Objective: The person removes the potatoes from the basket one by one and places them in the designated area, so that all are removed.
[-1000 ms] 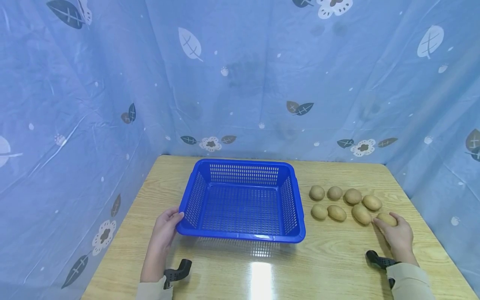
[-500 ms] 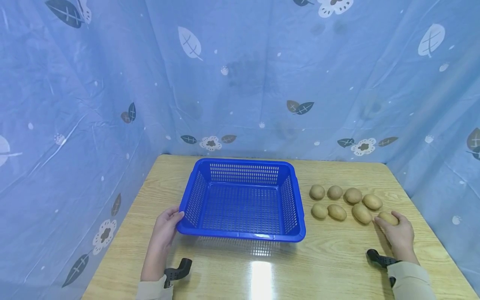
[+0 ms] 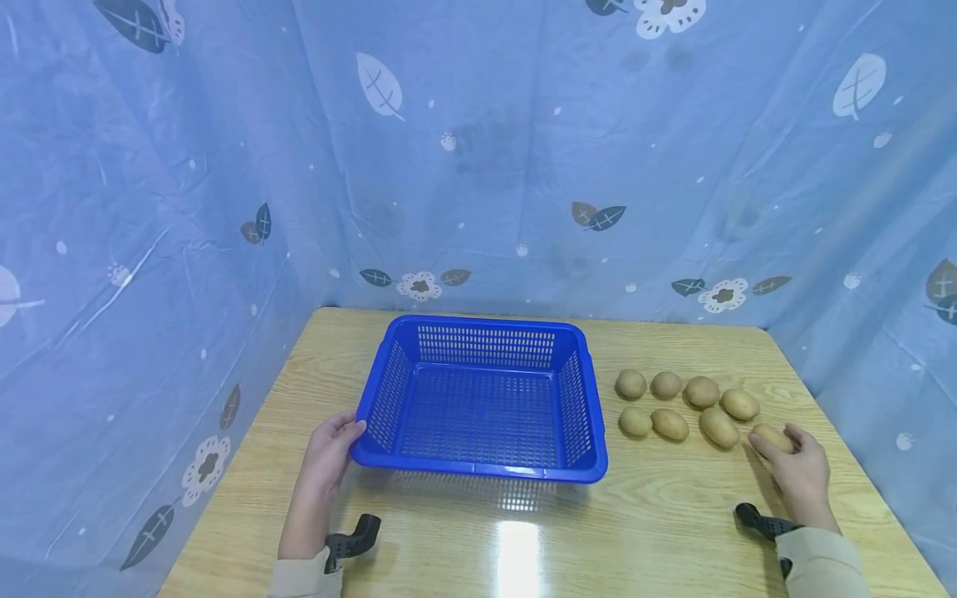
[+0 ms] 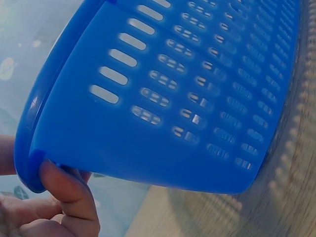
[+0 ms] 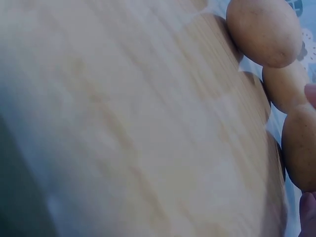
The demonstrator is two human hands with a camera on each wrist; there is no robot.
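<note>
In the head view, my left hand grips the near left corner of a blue plastic basket. The left wrist view shows the thumb against the corner, under the basket's rim. At the right, my right hand has its thumb and fingers around a tan potato lying on the table. Only two fingertips and part of that potato appear in the right wrist view. Several more potatoes lie beside it in two rows.
Light wooden table with a bright reflection near its front. A blue patterned curtain closes off the back and both sides. Black wrist mounts sit on both forearms. The basket has slotted walls, and its floor shows bare.
My right hand has shifted slightly right, and its thumb and fingers look a little wider around the potato. The left hand, basket and other potatoes stay in place.
</note>
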